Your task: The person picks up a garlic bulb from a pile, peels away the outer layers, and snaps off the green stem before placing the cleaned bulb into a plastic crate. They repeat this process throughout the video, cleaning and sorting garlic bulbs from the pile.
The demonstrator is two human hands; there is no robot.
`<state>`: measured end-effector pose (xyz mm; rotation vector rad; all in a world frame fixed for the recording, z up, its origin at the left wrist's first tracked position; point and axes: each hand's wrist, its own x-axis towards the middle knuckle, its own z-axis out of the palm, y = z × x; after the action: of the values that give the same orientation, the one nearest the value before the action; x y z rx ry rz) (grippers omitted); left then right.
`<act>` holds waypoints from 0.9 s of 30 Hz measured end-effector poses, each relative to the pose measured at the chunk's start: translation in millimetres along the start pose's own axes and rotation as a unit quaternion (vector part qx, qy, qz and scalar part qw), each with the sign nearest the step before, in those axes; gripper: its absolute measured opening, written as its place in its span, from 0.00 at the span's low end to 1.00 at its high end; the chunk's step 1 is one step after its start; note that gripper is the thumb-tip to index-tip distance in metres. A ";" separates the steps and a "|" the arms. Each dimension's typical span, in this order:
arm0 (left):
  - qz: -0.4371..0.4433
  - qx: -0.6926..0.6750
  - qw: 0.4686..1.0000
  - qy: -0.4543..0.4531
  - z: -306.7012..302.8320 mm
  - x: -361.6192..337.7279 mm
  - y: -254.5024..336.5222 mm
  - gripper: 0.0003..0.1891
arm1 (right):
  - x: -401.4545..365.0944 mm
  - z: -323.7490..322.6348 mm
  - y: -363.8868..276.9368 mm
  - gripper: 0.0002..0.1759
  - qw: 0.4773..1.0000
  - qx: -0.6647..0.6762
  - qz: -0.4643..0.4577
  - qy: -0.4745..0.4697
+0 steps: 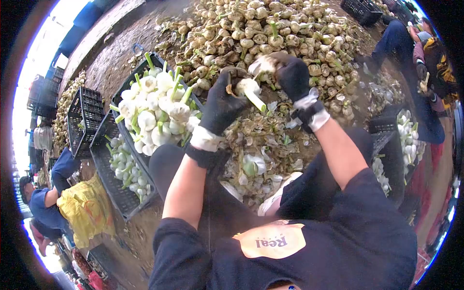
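My left hand [221, 102], in a black glove, is closed around a white garlic bulb [248, 87] whose cut green stem points down and to the right. Just right of it is my right hand [293, 79], also gloved and curled closed. A pale, blurred piece shows at its fingers; motion smears it too much to name. Below both hands, a heap of loose garlic skins [261, 140] lies between my legs. Beside my left forearm stands a black crate [141, 162] filled with clean white garlic bulbs [150, 113].
A large pile of unpeeled garlic [270, 34] spreads ahead. Another black crate [123, 195] with smaller bulbs stands at left, near a yellow sack [89, 208]. More garlic crates [384, 137] are at right. Other people sit at far left and at right, one person's hand [424, 87] holding garlic.
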<state>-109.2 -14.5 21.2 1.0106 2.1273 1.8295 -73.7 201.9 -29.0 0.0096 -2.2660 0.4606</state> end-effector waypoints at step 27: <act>0.013 -0.031 0.998 -0.045 -21.7 -8.5 -12.3 0.21 | 8.9 -12.0 -61.3 0.13 0.931 0.272 0.136 -0.203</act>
<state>-118.9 -37.4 12.5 1.0898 2.0018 1.8148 -61.7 149.9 4.7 0.0785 -2.4681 1.3313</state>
